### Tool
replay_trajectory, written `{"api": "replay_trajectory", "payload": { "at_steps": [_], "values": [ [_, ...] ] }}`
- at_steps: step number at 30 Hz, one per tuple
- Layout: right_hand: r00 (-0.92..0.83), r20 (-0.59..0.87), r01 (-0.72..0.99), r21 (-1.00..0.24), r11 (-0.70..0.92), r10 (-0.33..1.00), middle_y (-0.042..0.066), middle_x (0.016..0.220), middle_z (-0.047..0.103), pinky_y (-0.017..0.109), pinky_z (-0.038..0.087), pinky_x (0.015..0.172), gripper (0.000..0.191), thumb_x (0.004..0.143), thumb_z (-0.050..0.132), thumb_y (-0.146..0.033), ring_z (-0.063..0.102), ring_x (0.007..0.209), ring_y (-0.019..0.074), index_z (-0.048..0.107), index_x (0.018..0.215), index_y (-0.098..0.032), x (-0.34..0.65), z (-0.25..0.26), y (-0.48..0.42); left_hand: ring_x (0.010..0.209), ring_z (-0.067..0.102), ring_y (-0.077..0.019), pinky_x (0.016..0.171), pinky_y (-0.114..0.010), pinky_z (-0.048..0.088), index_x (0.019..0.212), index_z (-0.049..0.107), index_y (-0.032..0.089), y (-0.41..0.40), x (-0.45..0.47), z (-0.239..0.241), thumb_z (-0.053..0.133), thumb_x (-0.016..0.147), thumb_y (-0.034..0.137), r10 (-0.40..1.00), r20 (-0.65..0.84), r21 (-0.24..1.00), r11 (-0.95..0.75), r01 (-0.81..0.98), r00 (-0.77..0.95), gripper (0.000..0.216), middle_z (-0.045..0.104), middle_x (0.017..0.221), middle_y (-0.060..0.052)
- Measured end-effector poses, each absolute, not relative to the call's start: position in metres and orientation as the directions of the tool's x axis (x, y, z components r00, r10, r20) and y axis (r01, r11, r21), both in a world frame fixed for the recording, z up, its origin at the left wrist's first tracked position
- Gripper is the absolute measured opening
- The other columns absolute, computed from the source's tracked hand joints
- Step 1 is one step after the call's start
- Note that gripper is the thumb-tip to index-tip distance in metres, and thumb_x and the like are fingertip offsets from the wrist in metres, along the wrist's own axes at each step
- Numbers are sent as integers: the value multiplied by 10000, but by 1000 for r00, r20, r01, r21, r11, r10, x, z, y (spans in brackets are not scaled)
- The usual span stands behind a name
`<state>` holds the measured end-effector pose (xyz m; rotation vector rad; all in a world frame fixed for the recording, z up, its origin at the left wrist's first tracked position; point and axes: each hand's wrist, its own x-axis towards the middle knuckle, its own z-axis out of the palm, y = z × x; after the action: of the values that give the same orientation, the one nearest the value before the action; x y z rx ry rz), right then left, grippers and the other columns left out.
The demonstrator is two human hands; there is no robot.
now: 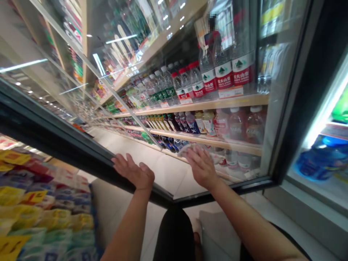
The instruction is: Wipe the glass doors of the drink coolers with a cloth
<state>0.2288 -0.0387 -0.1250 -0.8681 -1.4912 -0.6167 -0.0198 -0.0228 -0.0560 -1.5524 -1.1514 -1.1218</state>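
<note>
Door: glass fridge door, swung open, long axis running from lower centre up toward upper left; dark frame edge slants down to the bottom corner by the wrists.
Left hand: left hand flat on the frame edge, fingers spread and pointing up-left, nothing gripped.
Right hand: right hand palm pressed on the glass near the lower edge, fingers extended, a whitish cloth under the fingertips; how firmly held cannot be told.
Behind glass: wooden shelves with red-capped water bottles above, coloured drinks below.
Right side: lit cooler with blue bottle.
Left side: stacked packs with yellow tags.
Floor: pale tiles; shop-aisle reflections in the glass.
</note>
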Motion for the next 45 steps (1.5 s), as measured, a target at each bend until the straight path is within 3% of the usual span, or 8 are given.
{"api": "replay_trajectory", "payload": {
  "at_steps": [3, 12, 16, 21, 29, 33, 38, 45],
  "values": [
    [-99, 983, 796, -15, 605, 156, 38, 1362, 648, 359, 205, 1245, 493, 922, 468, -80, 344, 1471, 152, 571, 1381, -229, 230, -128, -38, 1537, 77, -337, 1212, -649, 109, 1538, 268, 105, -22, -20, -57, 365, 977, 319, 193, 971, -101, -201, 974, 141, 608, 211, 1623, -227],
    [520, 850, 753, -505, 422, 90, 141, 1619, 299, 643, 221, 1185, 561, 993, 401, -193, 187, 1522, 347, 333, 1550, -184, 309, -114, -25, 1544, -4, -295, 1232, -575, 28, 1535, 275, 100, -21, -20, -62, 311, 983, 429, 282, 957, -7, -199, 980, 64, 643, 200, 1630, -214],
    [197, 951, 827, -292, 480, 238, 133, 1627, 290, 568, 208, 1216, 645, 962, 442, -130, 97, 1543, 295, 260, 1577, -199, 253, -124, -38, 1545, -5, -278, 1234, -553, 34, 1524, 301, 97, -20, -18, -62, 270, 995, 437, 308, 950, 10, -189, 982, 49, 630, 222, 1625, -212],
    [-56, 963, 891, -70, 449, 263, 76, 1483, 537, 437, 131, 1251, 615, 950, 455, -99, 284, 1499, 207, 370, 1533, -274, 229, -130, -44, 1546, 6, -269, 1236, -540, 55, 1533, 274, 91, -17, -18, -60, 251, 1016, 380, 253, 960, -74, -185, 980, 120, 593, 210, 1628, -214],
    [534, 837, 779, -541, 316, 118, 178, 1612, 297, 585, 233, 1200, 547, 1014, 379, -246, 209, 1518, 338, 336, 1551, -150, 317, -119, -28, 1545, 25, -281, 1234, -558, 82, 1571, 186, 163, -12, -19, -61, 280, 1013, 348, 204, 965, -126, -194, 973, 166, 595, 161, 1653, -162],
    [249, 936, 852, -335, 403, 250, 151, 1640, 241, 615, 251, 1184, 623, 990, 389, -175, 107, 1537, 329, 221, 1589, -209, 271, -127, -33, 1545, 19, -288, 1232, -567, 56, 1527, 277, 102, -11, -17, -59, 274, 1004, 399, 265, 960, -42, -196, 980, 94, 601, 219, 1624, -214],
    [-7, 930, 893, -159, 421, 366, 139, 1527, 469, 464, 181, 1234, 636, 944, 403, -84, 267, 1505, 243, 320, 1558, -226, 226, -136, -42, 1546, 9, -288, 1230, -573, 82, 1520, 281, 122, -26, 14, -53, 352, 982, 374, 300, 954, 99, -230, 968, -26, 598, 159, 1642, -202],
    [-63, 951, 922, -61, 383, 302, 109, 1441, 574, 474, 100, 1243, 582, 939, 454, -113, 399, 1445, 223, 424, 1500, -262, 252, -140, -40, 1540, 12, -302, 1225, -613, -10, 1429, 498, 183, -18, 45, -74, 436, 953, 390, 339, 920, -86, -316, 945, 197, 523, 348, 1588, -154]
  ]
}}
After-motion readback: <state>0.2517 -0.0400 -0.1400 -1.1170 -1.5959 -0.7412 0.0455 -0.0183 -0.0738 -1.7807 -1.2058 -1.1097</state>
